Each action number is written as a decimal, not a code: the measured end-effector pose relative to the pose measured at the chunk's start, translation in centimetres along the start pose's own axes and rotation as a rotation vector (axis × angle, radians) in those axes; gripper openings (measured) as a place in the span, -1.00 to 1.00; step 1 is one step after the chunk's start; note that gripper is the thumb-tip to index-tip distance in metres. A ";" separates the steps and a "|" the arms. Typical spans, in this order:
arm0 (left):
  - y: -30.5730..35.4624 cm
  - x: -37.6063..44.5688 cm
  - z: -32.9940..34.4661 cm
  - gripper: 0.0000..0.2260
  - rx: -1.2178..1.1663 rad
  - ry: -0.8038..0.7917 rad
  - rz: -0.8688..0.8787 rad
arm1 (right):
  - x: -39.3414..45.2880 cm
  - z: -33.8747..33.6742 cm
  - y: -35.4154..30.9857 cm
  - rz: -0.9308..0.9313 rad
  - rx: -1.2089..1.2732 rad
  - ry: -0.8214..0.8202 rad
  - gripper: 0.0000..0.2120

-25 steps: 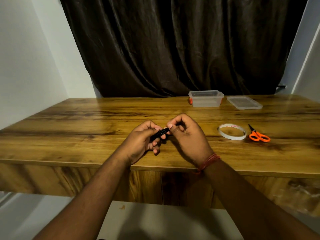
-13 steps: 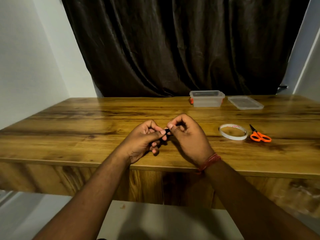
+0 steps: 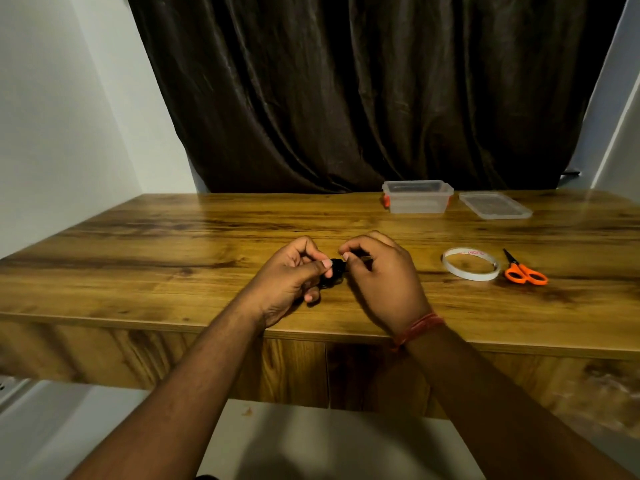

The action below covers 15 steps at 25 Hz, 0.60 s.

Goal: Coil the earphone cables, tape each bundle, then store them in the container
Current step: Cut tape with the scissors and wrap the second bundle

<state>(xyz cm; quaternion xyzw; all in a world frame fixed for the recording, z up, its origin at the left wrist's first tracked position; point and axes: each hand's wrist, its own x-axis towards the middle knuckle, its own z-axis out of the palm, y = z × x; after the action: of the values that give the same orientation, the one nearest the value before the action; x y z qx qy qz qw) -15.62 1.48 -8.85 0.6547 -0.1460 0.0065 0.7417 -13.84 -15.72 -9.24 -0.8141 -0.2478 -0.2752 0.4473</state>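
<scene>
Both forearms enter from the bottom edge of the frame, cut off below the elbows, and meet just above the near edge of the wooden desk at centre frame. The left hand has its fingers curled and its thumb pressed down on a small black earphone bundle; the right hand, a red thread band at its wrist, pinches the same bundle from the other side with fingertips drawn together. So each grip is closed on the cable. Only a dark sliver of the bundle shows between the two hands; how it is coiled, and whether tape is on it, cannot be made out.

Right of the hands, at centre right of the frame, a white tape roll lies flat, with orange-handled scissors just beside it, blades pointing away.

Farther back, upper right of the desk, the clear container stands open, its contents hard to see through the cloudy wall. Its lid lies flat near it on the right. A dark curtain hangs behind.
</scene>
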 end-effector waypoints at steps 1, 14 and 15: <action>0.0 0.0 0.0 -0.80 0.005 0.002 0.006 | -0.1 0.0 -0.1 -0.028 -0.057 0.002 -0.89; -0.4 0.1 0.5 -0.86 0.097 0.018 0.042 | -1.0 0.3 -0.9 -0.177 -0.479 -0.035 -0.83; -0.5 0.2 0.4 -0.85 0.098 0.022 0.042 | -1.0 0.3 -1.0 -0.175 -0.488 -0.040 -0.84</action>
<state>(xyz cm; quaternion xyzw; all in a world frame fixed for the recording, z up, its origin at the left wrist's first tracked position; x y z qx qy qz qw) -15.47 0.95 -9.21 0.6869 -0.1510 0.0366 0.7100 -15.20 -15.10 -9.48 -0.8787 -0.2524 -0.3483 0.2070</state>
